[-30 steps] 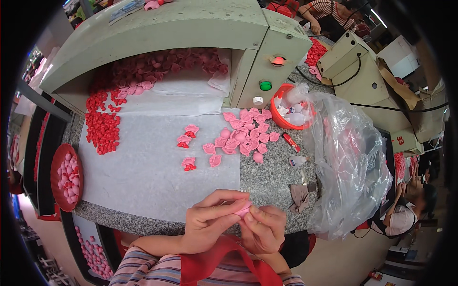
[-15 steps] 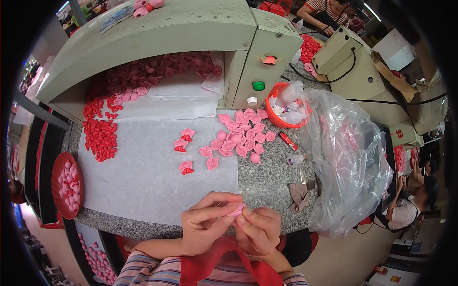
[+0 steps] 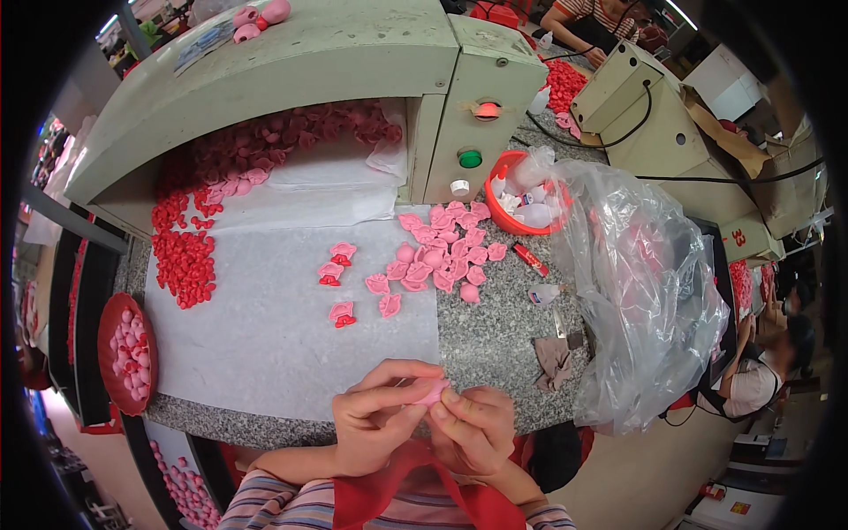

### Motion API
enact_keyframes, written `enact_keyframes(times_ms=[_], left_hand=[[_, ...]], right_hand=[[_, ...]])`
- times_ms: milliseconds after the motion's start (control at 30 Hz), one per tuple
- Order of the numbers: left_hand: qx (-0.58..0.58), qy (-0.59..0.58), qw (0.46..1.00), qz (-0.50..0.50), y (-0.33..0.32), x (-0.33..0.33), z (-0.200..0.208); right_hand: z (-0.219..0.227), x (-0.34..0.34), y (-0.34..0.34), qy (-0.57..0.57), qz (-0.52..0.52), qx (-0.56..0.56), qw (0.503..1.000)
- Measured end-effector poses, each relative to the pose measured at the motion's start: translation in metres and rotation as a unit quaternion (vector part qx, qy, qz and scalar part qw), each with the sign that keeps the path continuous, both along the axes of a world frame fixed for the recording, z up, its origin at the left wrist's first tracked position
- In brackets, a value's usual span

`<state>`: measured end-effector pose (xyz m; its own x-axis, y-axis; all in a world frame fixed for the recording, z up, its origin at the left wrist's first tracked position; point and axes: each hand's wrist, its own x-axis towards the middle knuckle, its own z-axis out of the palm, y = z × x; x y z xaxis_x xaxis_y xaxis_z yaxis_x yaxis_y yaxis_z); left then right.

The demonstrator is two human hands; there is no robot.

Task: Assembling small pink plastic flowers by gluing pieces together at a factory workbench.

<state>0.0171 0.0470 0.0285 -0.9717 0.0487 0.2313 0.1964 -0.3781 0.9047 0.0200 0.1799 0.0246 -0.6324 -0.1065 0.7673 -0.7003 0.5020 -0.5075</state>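
Your left hand (image 3: 375, 422) and right hand (image 3: 477, 433) still pinch the pink piece (image 3: 430, 395) between fingertips, close to the near edge of the table (image 3: 238, 429). Little differs from a second ago, so handling stays with this one piece.

Bright worktop (image 3: 495, 344), shadowed machine opening (image 3: 287, 146), glare on plastic bag (image 3: 632, 300), curved edges, black corners

Speckled grey worktop (image 3: 490, 340); beige floor (image 3: 632, 468) lower right; lit tube light (image 3: 682, 14) upper right.
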Motion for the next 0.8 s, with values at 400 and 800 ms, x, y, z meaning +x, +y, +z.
enact_keyframes(times_ms=[400, 800], left_hand=[[0.098, -0.040, 0.994, -0.037, -0.007, -0.005, -0.004], [0.080, -0.028, 0.994, -0.072, -0.010, -0.006, -0.006]], right_hand=[[0.024, -0.013, 0.015, -0.257, 0.091, -0.130, 0.953], [0.022, -0.015, 0.015, -0.288, 0.136, -0.170, 0.932]])
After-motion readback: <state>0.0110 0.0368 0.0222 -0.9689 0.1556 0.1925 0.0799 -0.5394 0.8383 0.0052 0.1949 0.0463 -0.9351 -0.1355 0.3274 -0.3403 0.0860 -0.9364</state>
